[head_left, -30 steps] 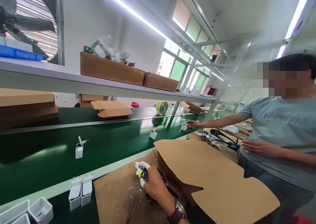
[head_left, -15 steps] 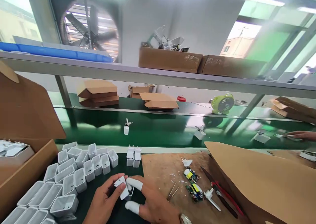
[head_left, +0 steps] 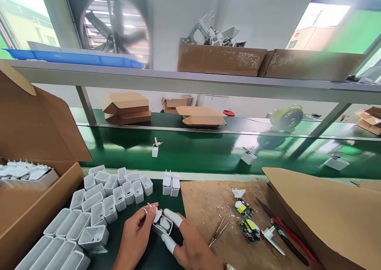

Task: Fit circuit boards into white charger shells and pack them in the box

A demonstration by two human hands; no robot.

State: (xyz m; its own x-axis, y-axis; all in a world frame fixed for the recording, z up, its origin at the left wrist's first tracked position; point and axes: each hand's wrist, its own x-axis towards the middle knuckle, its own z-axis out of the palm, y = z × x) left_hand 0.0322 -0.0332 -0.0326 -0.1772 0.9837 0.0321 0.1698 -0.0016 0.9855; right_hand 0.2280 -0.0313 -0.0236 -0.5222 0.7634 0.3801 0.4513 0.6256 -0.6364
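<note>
While pinching pronged cover (head_left: 157, 215) in left hand (head_left: 135, 235), gripping white plastic housing (head_left: 166, 230) in right hand (head_left: 193, 242) by white-capped fingertips (head_left: 173, 217).

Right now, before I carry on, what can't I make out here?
All in the head view:
White casing: underside hidden, facing away from the camera.
Pronged cap: partly covered by fingers of the left hand.
Circuit board: markings too small.
Metallic item at the wrist of the right hand: cut off by the bottom edge.
Open carton: cut off by the left edge.
Green fan: blades blurred.
</note>
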